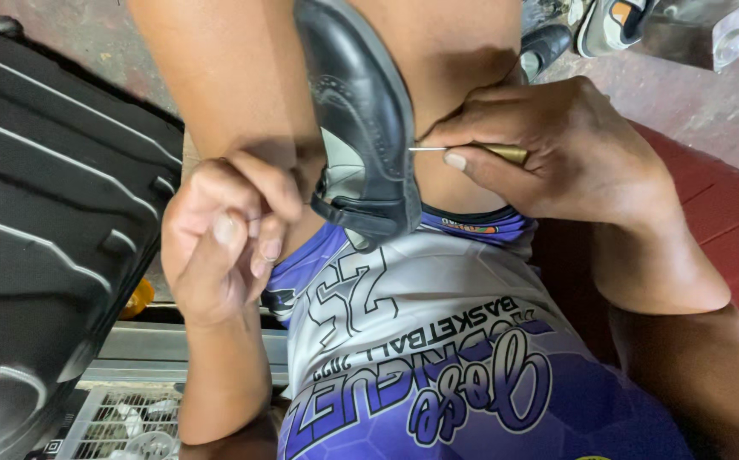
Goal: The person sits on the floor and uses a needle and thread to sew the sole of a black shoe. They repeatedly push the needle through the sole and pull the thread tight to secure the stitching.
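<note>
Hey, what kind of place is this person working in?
Probably a small shoe-repair spot: a black shoe clamped between the knees, an awl in the right hand, more footwear on the floor.

Reddish concrete floor (710, 102), black ribbed case (37, 213), metal grate (122, 417)

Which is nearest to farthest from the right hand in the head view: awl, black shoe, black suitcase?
From the right hand:
1. Awl, held in its fingers.
2. Black shoe, just left, clamped between the knees, awl tip touching it.
3. Black suitcase, far left, beyond the left hand.
</note>
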